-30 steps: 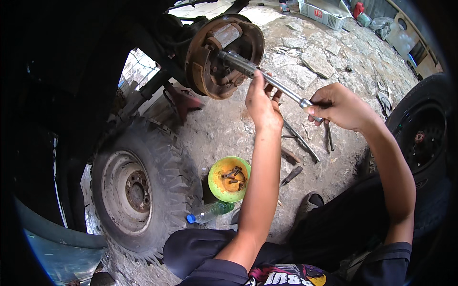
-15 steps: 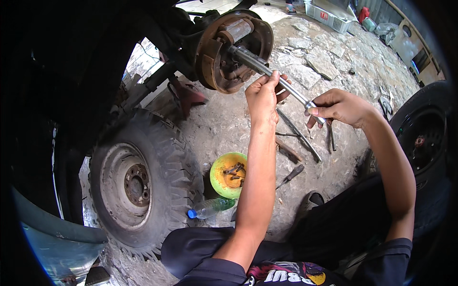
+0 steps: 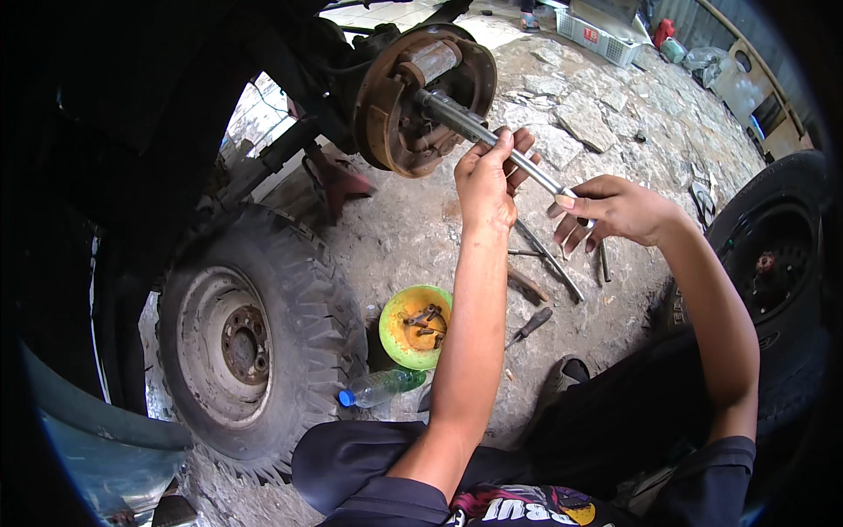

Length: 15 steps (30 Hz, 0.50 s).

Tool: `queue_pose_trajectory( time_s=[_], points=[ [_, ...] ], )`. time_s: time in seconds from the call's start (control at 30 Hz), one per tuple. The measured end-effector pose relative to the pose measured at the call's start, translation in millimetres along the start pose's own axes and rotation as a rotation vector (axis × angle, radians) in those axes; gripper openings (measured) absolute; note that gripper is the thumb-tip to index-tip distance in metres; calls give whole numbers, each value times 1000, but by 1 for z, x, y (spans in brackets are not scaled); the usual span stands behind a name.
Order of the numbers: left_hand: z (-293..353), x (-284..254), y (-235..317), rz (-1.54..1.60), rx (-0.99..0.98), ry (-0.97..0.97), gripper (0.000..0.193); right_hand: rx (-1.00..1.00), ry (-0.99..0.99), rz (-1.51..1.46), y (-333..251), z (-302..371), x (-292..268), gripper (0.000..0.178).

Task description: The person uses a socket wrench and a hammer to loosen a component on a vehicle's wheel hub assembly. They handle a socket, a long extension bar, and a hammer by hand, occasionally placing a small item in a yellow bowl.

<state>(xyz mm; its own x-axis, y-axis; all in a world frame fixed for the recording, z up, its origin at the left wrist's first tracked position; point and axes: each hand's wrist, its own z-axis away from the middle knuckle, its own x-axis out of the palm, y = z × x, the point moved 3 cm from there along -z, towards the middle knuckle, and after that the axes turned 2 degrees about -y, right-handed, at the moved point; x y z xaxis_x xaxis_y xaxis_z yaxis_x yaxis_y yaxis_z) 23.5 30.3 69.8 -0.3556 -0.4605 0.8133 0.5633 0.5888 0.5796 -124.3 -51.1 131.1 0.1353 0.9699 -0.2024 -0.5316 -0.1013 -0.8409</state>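
A long shiny metal bar [image 3: 531, 169] slants down from the thick grey spindle [image 3: 452, 112], which stands out from the middle of a rusty drum brake assembly [image 3: 378, 132]. Partway along the bar, my left hand [image 3: 488, 186] holds it between thumb and palm, with its fingers loosely spread on the far side. My right hand [image 3: 619, 211] is at the bar's near end, thumb on top and fingers underneath, partly apart. The bar's end is partly hidden by that hand.
An off-road wheel [image 3: 250, 338] stands at left, another wheel [image 3: 768, 263] at right. Between them are a yellow-green bowl [image 3: 395, 350] of small metal parts, a plastic bottle [image 3: 378, 387], a screwdriver [image 3: 529, 325] and a metal rod [image 3: 553, 263]. A red jack stand [image 3: 338, 186] is behind.
My right hand's fingers have loosened and spread around the bar's near end. My left hand stays on the bar. The whole view has shifted slightly.
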Motion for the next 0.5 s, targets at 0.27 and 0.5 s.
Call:
queue_pose_trajectory(
  time_s=[0.27,0.5],
  points=[
    [1,7,1,-20,-3,3,17,-361,578,1062,-7,14,23,27],
    [2,7,9,-293,133,159,20,-285,451,673,-20,16,15,39]
  ],
)
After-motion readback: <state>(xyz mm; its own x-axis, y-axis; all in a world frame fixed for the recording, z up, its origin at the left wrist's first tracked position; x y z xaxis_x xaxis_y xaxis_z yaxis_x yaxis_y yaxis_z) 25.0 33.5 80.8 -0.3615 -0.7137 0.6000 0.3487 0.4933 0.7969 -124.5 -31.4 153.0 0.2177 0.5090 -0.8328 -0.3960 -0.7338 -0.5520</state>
